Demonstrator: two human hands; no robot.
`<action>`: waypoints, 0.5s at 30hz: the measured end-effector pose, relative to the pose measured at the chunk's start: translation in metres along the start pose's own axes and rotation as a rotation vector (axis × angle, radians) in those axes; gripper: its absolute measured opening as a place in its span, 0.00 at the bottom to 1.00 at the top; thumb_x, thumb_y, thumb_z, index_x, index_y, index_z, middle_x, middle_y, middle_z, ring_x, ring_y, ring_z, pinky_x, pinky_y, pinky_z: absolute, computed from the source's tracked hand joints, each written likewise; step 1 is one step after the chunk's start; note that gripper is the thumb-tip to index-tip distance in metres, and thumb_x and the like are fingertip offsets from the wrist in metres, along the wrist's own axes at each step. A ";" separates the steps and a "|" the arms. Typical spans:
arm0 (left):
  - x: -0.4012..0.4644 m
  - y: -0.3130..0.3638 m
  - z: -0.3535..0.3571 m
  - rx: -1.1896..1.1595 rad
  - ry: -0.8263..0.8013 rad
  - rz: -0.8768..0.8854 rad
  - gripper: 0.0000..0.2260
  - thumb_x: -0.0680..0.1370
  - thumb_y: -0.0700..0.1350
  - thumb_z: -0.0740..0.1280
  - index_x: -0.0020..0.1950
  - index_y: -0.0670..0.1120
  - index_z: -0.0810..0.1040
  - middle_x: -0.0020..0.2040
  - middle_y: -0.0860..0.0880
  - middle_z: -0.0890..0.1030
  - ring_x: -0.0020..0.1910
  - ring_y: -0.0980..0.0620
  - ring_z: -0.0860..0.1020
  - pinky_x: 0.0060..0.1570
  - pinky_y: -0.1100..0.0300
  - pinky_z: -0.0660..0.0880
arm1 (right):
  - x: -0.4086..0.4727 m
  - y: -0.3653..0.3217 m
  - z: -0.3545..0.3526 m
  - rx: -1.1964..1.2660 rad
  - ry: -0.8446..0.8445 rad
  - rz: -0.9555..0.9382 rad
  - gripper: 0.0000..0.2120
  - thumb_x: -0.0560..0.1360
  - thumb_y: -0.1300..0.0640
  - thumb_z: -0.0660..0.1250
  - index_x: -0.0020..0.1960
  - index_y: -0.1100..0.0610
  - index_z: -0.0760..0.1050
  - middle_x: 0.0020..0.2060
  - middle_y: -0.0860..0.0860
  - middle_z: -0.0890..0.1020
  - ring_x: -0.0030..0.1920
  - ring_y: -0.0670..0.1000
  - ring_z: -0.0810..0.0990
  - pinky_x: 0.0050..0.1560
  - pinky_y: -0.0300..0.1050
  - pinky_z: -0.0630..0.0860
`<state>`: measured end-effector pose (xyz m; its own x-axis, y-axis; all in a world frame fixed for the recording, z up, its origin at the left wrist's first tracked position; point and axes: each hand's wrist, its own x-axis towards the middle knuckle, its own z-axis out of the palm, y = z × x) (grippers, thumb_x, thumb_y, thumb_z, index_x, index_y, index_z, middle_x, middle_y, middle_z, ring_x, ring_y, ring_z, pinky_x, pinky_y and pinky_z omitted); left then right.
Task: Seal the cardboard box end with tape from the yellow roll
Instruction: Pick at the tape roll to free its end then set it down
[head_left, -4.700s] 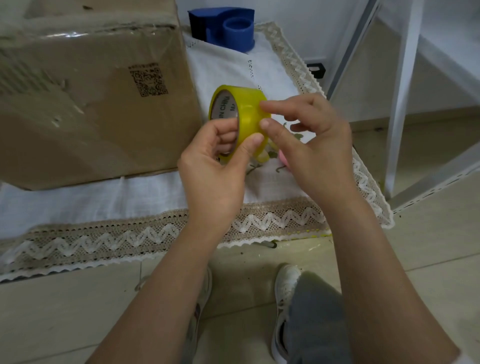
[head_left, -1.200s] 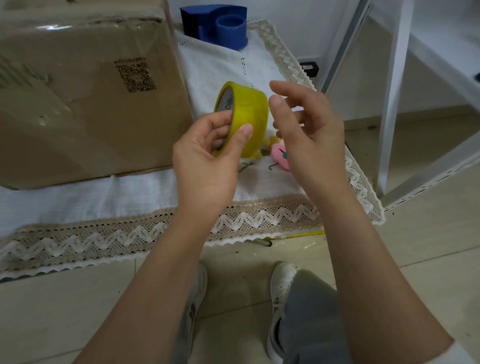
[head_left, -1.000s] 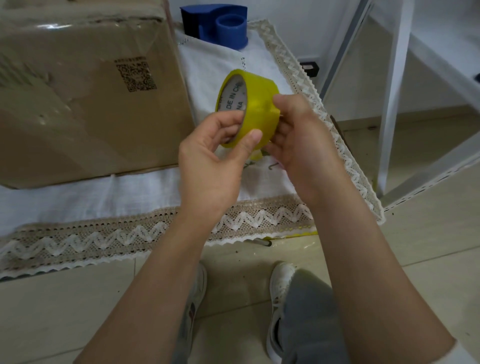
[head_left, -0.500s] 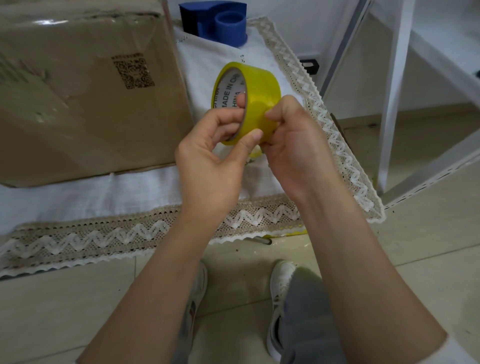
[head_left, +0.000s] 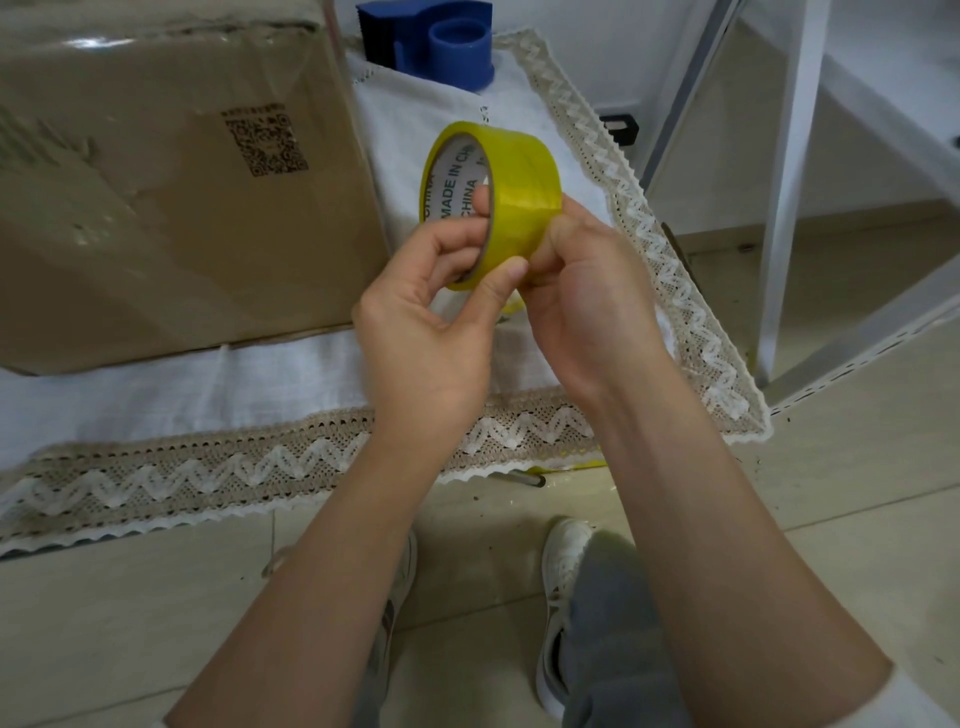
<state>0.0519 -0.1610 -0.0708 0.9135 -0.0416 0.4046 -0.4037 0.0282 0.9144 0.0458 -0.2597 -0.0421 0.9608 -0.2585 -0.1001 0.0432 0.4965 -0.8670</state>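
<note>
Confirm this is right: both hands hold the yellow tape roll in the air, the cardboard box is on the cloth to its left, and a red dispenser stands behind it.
One error: the dispenser is blue, not red, as the head view shows. Both hands, left hand and right hand, do hold the yellow tape roll in the air, with the cardboard box on the cloth to its left.

I see a translucent yellow tape roll (head_left: 522, 192) with a white inner core printed in green letters; the cardboard box (head_left: 156, 197) is plain brown with a black QR code (head_left: 265, 140); the cloth (head_left: 431, 119) is white, edged in beige lace with white zigzags; the dispenser (head_left: 441, 44) is deep blue; the floor (head_left: 857, 467) is pale beige tile.
</note>
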 end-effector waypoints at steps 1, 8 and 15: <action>0.000 0.000 0.000 0.000 0.001 0.001 0.10 0.73 0.37 0.75 0.51 0.47 0.79 0.46 0.54 0.84 0.48 0.56 0.84 0.50 0.65 0.78 | -0.001 -0.002 -0.001 0.052 -0.023 0.009 0.20 0.71 0.71 0.50 0.47 0.63 0.80 0.42 0.56 0.85 0.46 0.54 0.83 0.60 0.57 0.78; -0.003 0.001 0.003 -0.003 0.012 0.011 0.11 0.72 0.36 0.75 0.50 0.48 0.79 0.45 0.54 0.84 0.47 0.57 0.83 0.50 0.64 0.78 | 0.000 -0.002 -0.002 0.071 -0.058 0.032 0.17 0.74 0.68 0.51 0.43 0.63 0.79 0.38 0.52 0.86 0.41 0.48 0.83 0.48 0.41 0.78; -0.001 0.003 0.003 -0.052 0.018 -0.011 0.11 0.72 0.36 0.75 0.51 0.46 0.79 0.45 0.52 0.84 0.47 0.56 0.84 0.48 0.65 0.79 | 0.001 -0.002 -0.006 0.072 -0.076 -0.018 0.19 0.65 0.69 0.53 0.50 0.67 0.78 0.44 0.58 0.83 0.48 0.56 0.80 0.60 0.52 0.76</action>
<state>0.0497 -0.1643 -0.0689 0.9187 -0.0240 0.3943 -0.3914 0.0802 0.9167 0.0452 -0.2662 -0.0439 0.9776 -0.2054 -0.0451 0.0774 0.5509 -0.8310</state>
